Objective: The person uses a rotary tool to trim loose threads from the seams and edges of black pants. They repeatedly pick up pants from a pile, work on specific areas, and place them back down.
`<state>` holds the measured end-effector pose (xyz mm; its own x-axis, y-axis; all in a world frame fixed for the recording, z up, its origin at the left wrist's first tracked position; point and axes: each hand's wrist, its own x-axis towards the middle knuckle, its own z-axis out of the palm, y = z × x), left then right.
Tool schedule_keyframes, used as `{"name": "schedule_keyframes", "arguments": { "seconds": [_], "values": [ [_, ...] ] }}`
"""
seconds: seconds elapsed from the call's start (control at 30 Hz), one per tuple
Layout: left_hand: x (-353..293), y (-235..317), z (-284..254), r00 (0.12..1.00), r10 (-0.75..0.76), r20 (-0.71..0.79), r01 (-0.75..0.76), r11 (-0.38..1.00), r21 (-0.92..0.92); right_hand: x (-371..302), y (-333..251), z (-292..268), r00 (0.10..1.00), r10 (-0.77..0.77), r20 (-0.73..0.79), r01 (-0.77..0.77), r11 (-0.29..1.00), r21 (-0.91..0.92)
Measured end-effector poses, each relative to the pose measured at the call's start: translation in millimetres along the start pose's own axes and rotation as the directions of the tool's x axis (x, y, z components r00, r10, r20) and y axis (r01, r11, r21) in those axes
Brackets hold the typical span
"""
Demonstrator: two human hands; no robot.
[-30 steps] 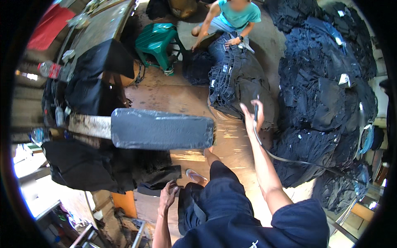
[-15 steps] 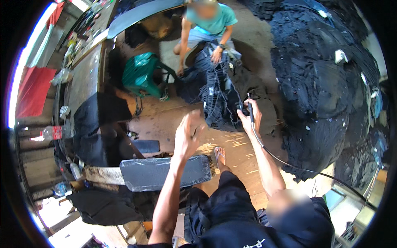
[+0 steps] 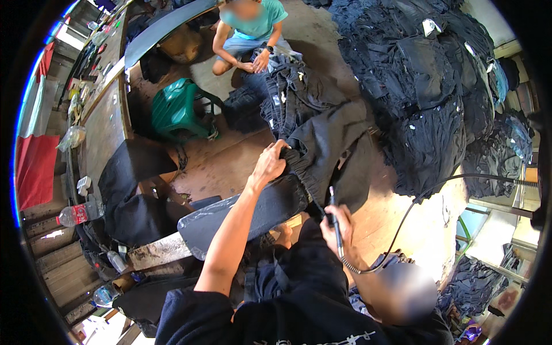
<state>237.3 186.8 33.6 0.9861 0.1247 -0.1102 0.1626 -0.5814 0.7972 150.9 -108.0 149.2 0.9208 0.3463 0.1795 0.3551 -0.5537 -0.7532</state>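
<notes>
My left hand (image 3: 269, 165) is closed on the gathered waistband of a black garment (image 3: 325, 135), which looks like trousers and stretches away over the floor. In my right hand (image 3: 339, 230) is a slim black and silver rotary handpiece (image 3: 333, 198), its tip pointing away from me. A dark flexible shaft (image 3: 411, 207) runs from the handpiece's lower end off to the right. The garment's near edge reaches my right fingers; whether they pinch it too I cannot tell. Beneath my left forearm lies a plastic-wrapped padded board (image 3: 276, 208).
A co-worker in a green shirt (image 3: 273, 17) sits ahead, hands together over dark garments (image 3: 279, 86). A green plastic stool (image 3: 175, 106) stands left of them. Heaped black clothes (image 3: 414, 98) fill the right side. At the left are a wooden table (image 3: 106, 118) and a plastic bottle (image 3: 80, 214).
My left hand has closed on the waistband. My right hand, with the handpiece, has come nearer my body. The garment now reaches closer to me, and the co-worker's hands have come together.
</notes>
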Motion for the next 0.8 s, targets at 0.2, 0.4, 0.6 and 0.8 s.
{"name": "schedule_keyframes", "arguments": {
  "seconds": [0.2, 0.4, 0.6, 0.8],
  "values": [
    [-166.9, -25.0, -98.4, 0.975, -0.099, -0.199, 0.118, 0.989, 0.088, -63.6, -132.4, 69.9, 0.932, -0.263, 0.25, 0.17, 0.925, 0.341],
    [-298.5, -63.8, -166.3, 0.845, -0.143, -0.516, 0.232, 0.966, 0.112, -70.1, -179.6, 140.4, 0.726, -0.53, 0.439, 0.101, 0.713, 0.694],
    [-348.7, 20.5, -54.5, 0.465, -0.43, -0.774, 0.576, 0.811, -0.104, 57.9, -81.8, 100.1, 0.877, -0.391, 0.278, 0.321, 0.909, 0.265],
    [-329.8, 23.4, -19.4, 0.386, -0.523, -0.76, 0.515, 0.805, -0.293, 83.4, -19.6, 140.5, 0.668, -0.564, 0.485, 0.497, 0.824, 0.273]
  ]
}}
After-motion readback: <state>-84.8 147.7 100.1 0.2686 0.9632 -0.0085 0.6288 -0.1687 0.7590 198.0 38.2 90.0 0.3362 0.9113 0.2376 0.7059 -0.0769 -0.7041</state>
